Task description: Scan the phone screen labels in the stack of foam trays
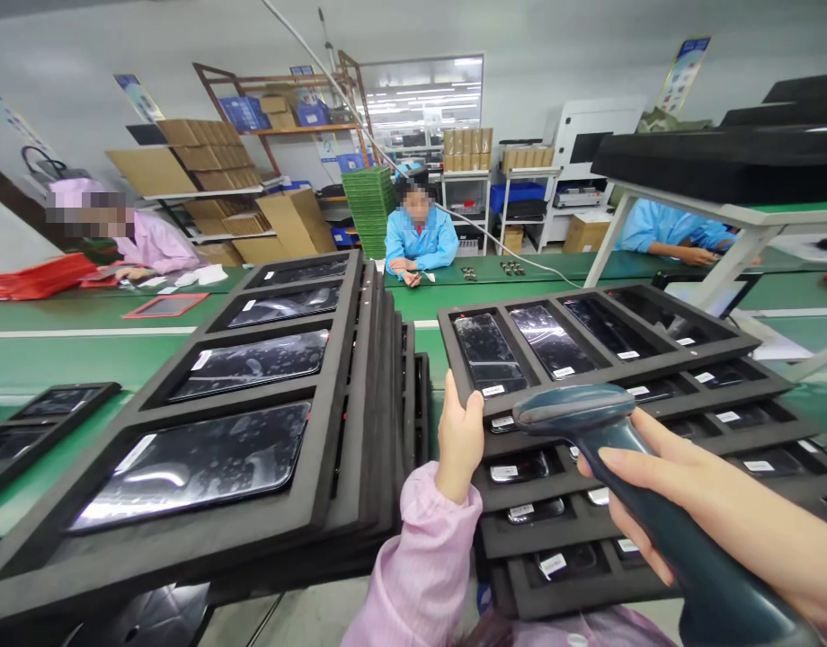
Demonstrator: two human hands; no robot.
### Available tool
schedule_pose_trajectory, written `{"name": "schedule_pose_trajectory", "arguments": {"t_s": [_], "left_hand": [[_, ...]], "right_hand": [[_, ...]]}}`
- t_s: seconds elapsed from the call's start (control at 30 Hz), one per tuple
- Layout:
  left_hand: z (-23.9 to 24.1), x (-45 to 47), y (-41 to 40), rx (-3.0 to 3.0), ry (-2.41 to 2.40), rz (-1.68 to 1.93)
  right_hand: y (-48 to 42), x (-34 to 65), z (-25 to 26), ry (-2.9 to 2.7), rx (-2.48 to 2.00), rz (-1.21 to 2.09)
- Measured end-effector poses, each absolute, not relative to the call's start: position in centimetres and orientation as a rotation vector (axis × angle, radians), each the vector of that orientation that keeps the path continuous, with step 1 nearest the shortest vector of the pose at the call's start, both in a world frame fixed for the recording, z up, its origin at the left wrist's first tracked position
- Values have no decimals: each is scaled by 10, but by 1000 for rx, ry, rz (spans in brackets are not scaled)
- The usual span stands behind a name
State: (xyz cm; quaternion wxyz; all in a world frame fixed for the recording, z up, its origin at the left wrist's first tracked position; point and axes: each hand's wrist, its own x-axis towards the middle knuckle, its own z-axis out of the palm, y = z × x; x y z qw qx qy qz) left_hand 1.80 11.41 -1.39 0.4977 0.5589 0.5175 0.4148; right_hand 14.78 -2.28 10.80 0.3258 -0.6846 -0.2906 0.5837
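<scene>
A dark barcode scanner (656, 503) is wrapped in my right hand (689, 476), its head pointing left over the right-hand stack. My left hand (462, 436), in a pink sleeve, is closed at the near left corner of the top black foam tray (541, 385); its fingertips are partly hidden behind the edge. Phone screens (487, 355) with white barcode labels lie in that tray's slots. More trays of labelled screens are fanned out beneath it. To the left rises another tall stack of foam trays (184, 409), with large glossy screens (204, 458) on top.
A smaller tray (42, 413) lies far left on the green conveyor bench (150, 319). Red pouches (36, 274) sit beside a co-worker in pink (150, 238). Two others in blue sit across. A raised shelf (697, 171) with black foam overhangs the right side.
</scene>
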Motion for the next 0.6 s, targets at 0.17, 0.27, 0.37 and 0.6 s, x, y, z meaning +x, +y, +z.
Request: {"name": "schedule_pose_trajectory", "arguments": {"t_s": [0.17,0.27,0.37,0.6], "left_hand": [[-13,19,115,1348,1284,1004],[-13,20,115,1335,1285,1015],[-13,20,115,1322,1295,1022],[-11,20,114,1318,1302,1053]], "right_hand": [[-30,174,111,-708,-1859,1381],[-33,191,113,-660,-1903,1311],[-35,203,112,-621,-1910,1306],[-39,212,106,-709,-1828,1338]]}}
